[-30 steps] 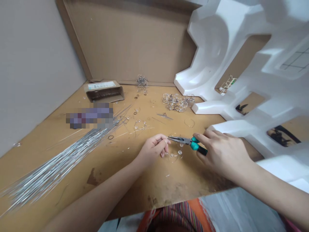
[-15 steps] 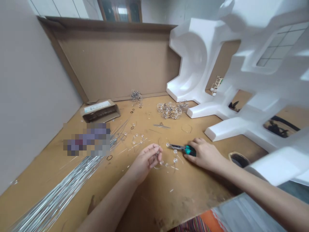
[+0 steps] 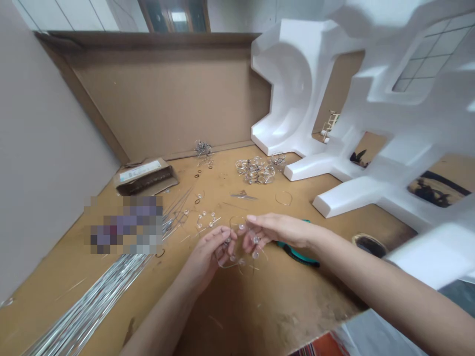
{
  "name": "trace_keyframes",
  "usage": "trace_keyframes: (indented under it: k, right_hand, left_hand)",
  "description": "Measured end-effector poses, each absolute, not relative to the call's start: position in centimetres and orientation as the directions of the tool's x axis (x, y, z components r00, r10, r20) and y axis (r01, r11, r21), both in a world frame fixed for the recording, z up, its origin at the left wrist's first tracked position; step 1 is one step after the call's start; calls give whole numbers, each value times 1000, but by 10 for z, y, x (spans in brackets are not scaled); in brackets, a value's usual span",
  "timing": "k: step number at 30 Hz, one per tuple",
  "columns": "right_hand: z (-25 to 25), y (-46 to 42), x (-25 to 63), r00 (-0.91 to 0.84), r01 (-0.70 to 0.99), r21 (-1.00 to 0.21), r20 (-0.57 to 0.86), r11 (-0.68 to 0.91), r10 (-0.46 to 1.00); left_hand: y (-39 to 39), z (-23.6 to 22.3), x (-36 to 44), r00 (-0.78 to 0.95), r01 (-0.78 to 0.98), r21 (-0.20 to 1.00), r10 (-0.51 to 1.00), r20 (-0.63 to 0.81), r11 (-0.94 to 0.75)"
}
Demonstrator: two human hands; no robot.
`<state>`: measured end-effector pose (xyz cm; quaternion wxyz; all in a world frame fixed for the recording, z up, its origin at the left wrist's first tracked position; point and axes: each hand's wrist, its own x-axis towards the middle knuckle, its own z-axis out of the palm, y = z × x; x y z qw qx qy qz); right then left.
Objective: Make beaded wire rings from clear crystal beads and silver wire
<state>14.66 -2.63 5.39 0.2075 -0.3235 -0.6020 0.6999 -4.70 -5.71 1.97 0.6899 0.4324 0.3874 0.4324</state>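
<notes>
A wire ring strung with clear beads (image 3: 242,262) is raised slightly over the table between my hands. My left hand (image 3: 213,249) pinches its left side, thumb and forefinger closed near a bead. At the right side, my right hand (image 3: 274,230) has its fingers curled round the ring, the thumb stretched out above; their exact contact is partly hidden. Pliers with teal and black handles (image 3: 300,256) lie on the table beneath my right wrist, their jaws covered by the hand. Loose wire ends stick out from the ring.
Finished-looking wire and bead pieces (image 3: 256,170) sit further back, near a tangled wire cluster (image 3: 203,148). Another beaded ring (image 3: 206,220) lies left of centre. A bundle of metal wires (image 3: 100,296), a small cardboard box (image 3: 146,179) and tweezers-like metal (image 3: 244,196) lie about. White foam (image 3: 334,198) borders the right.
My right hand has let go of the pliers, which now lie on the table, and has moved left to the beaded ring. My left hand keeps its pinch on the ring.
</notes>
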Motion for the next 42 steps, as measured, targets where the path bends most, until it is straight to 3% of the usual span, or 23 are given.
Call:
trace_keyframes:
  k: [3, 7, 15, 27, 31, 37, 42]
  right_hand:
    - [46, -14, 143, -684, 71, -965, -232, -254, 691]
    - [30, -11, 147, -574, 107, -974, -225, -200, 788]
    - [27, -12, 147, -437, 138, -990, -98, -41, 894]
    - [24, -8, 148, -294, 48, -990, -143, -135, 945]
    - [27, -9, 149, -335, 118, -984, -168, -136, 927]
    - [22, -10, 150, -349, 322, -944, -51, 69, 936]
    - [17, -9, 152, -341, 377, -915, 9, 145, 940]
  left_hand:
    - [-52, 16, -49, 216, -203, 953, 960, -180, 225]
    - [-50, 9, -44, 106, -98, 965, 967, -232, 242]
    - [-52, 6, -39, 112, -179, 969, 982, -153, 171]
    - [-50, -1, -43, 21, -87, 987, 991, -133, 134]
    - [-48, -4, -44, 19, -89, 986, 990, -143, 144]
    - [-49, -3, -41, 66, -38, 990, 989, -131, 134]
    - [-52, 2, -37, 76, -32, 988, 986, -147, 150]
